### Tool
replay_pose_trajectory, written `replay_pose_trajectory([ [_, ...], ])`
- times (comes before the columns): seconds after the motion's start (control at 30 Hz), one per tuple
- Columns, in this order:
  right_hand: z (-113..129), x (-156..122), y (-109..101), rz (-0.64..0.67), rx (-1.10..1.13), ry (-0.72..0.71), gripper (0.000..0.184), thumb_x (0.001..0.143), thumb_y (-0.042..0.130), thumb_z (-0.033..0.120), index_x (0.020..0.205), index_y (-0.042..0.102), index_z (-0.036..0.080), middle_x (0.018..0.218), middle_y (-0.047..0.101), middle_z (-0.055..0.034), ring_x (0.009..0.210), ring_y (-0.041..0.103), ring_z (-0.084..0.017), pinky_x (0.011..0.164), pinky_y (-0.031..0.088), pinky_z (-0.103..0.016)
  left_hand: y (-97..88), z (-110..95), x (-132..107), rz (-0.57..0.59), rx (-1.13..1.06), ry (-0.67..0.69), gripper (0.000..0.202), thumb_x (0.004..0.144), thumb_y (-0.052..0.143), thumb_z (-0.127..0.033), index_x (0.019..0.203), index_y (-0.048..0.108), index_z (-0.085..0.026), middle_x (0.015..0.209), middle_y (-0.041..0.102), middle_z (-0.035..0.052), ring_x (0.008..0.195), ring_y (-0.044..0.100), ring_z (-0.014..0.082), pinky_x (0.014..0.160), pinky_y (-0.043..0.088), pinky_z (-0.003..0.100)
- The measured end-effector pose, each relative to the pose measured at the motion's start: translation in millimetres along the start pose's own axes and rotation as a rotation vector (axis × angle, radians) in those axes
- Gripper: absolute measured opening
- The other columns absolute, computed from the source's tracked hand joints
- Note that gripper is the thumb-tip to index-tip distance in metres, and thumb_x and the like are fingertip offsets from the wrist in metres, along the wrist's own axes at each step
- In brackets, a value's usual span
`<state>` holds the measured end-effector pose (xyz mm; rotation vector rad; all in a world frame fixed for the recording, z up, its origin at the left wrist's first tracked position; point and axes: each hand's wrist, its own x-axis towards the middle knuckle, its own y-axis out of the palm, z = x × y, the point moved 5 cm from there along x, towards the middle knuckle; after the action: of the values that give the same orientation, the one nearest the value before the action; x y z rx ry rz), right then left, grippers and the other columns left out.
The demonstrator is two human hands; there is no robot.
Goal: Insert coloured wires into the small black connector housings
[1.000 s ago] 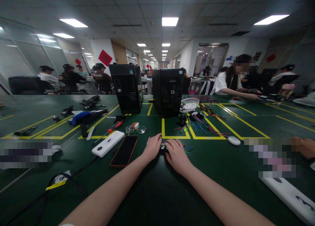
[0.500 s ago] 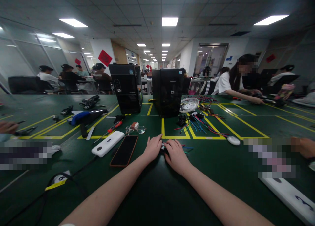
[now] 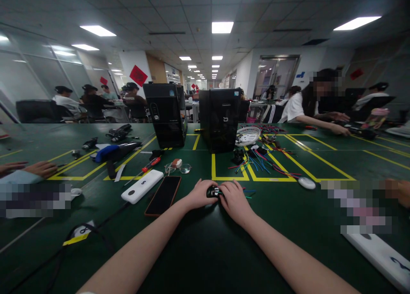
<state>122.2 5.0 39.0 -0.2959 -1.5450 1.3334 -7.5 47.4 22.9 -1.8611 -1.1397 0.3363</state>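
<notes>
Basically, it looks like close-up fiddling: the left hand (image 3: 199, 194) has its fingers curled round a small dark part (image 3: 212, 192) over the surface (image 3: 208, 251). The right hand (image 3: 236, 202) bends by the wires (image 3: 250, 191); can't tell if it's pinching. Next probably calls for steady holding.

Small black part (image 3: 212, 192) between 2 hands (image 3: 199, 194) (image 3: 236, 201); red, blue, green wires (image 3: 250, 193) rightward.

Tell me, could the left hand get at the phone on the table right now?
Probably yes: the phone lies beside the left forearm with nothing seen on top. The left hand curls around a small black part, so it would likely need to let go first.
</notes>
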Motion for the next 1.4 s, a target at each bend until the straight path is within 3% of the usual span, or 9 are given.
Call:
replay_pose_trajectory([
  [0.23,3.7,2.8,3.6,-0.041,0.041,-0.059,0.019,0.082,0.046,0.013,0.096,0.057,0.020,0.106,0.058,-0.0064,0.108,0.047,-0.019,0.102,0.024,-0.045,2.9,-0.5,0.1,-0.033,0.067,-0.023,0.036,0.074,0.061,-0.039,0.106,0.053,-0.024,0.112,0.058,0.0048,0.111,0.049,0.0242,0.106,0.018,0.050],
  [0.53,1.4,5.6,7.9,-0.048,0.082,-0.006,0.018,0.084,0.041,0.011,0.092,0.055,0.018,0.099,0.058,-0.0056,0.099,0.049,-0.018,0.099,0.028,-0.040,2.9,-1.2,1.6,-0.022,0.060,-0.044,0.038,0.073,0.062,-0.041,0.107,0.053,-0.024,0.113,0.058,0.0042,0.111,0.049,0.0249,0.105,0.015,0.053],
  [0.77,-5.4,4.1,-3.5,-0.123,0.130,0.092,0.016,0.085,0.039,0.014,0.090,0.053,0.017,0.097,0.057,-0.0080,0.096,0.048,-0.019,0.088,0.036,-0.037,2.0,-2.2,0.7,-0.011,0.058,-0.051,0.035,0.073,0.063,-0.039,0.103,0.054,-0.024,0.111,0.059,0.0030,0.109,0.050,0.0243,0.105,0.014,0.054],
  [1.03,1.7,0.9,0.4,0.058,0.146,-0.078,0.018,0.086,0.040,0.013,0.091,0.057,0.018,0.091,0.058,-0.0064,0.089,0.052,-0.017,0.080,0.041,-0.032,-4.1,4.8,3.0,-0.190,-0.012,-0.163,0.029,0.077,0.059,-0.030,0.104,0.054,-0.020,0.108,0.061,0.0053,0.104,0.053,0.0238,0.104,0.024,0.048],
  [1.23,6.0,-1.4,6.7,0.151,0.173,-0.126,0.012,0.083,0.046,0.016,0.086,0.058,0.018,0.089,0.058,-0.0048,0.089,0.052,-0.016,0.079,0.041,-0.031,-3.7,4.9,3.3,-0.184,-0.008,-0.163,0.029,0.075,0.060,-0.029,0.102,0.055,-0.021,0.106,0.062,0.0052,0.103,0.054,0.0244,0.105,0.022,0.050],
  [1.4,-5.1,1.2,0.0,0.015,0.173,-0.012,0.013,0.079,0.050,0.017,0.091,0.057,0.018,0.090,0.058,-0.0055,0.089,0.051,-0.018,0.080,0.039,-0.033,-0.9,5.6,3.1,-0.128,0.015,-0.143,0.032,0.074,0.061,-0.034,0.103,0.056,-0.022,0.110,0.062,0.0044,0.107,0.053,0.0250,0.105,0.019,0.052],
])
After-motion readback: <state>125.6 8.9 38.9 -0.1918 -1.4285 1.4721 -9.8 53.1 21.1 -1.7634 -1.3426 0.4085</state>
